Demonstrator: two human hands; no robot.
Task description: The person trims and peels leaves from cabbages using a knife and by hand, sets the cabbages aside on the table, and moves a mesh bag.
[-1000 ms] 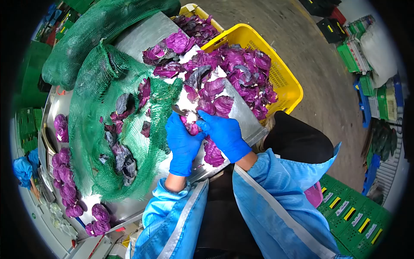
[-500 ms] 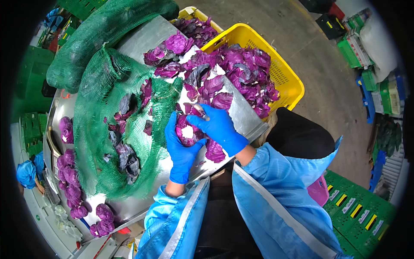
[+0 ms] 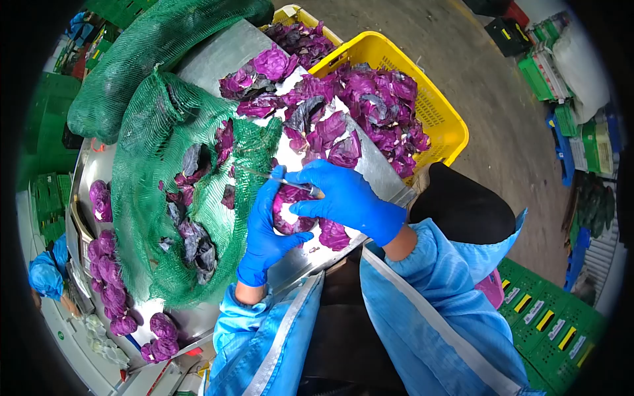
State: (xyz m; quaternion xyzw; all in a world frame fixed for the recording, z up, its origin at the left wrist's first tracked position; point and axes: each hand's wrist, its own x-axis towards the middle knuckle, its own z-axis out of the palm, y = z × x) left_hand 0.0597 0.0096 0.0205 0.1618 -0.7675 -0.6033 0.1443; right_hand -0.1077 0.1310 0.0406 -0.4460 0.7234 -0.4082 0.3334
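Note:
A red cabbage (image 3: 285,226) with a pale cut patch sits in my left hand (image 3: 264,241), the gloved fingers wrapped round its side. My right hand (image 3: 350,200), also in a blue glove, grips a knife (image 3: 281,179) whose thin blade points left above the cabbage. The right thumb lies close to the pale patch. Loose purple leaves (image 3: 333,234) lie beside the cabbage at the front edge of the metal table (image 3: 290,267). More cabbage leaves (image 3: 317,129) are spread just beyond my hands.
A yellow crate (image 3: 452,129) full of leaves stands at the table's right, with another yellow crate (image 3: 288,13) behind. Green mesh (image 3: 142,218) and a filled mesh sack (image 3: 152,59) cover the left. Whole cabbages (image 3: 109,270) line the far left edge. A co-worker (image 3: 49,270) is beyond.
The knife has swung so its blade now points left across the cabbage. My right hand has shifted slightly right and down, and my left hand a little left.

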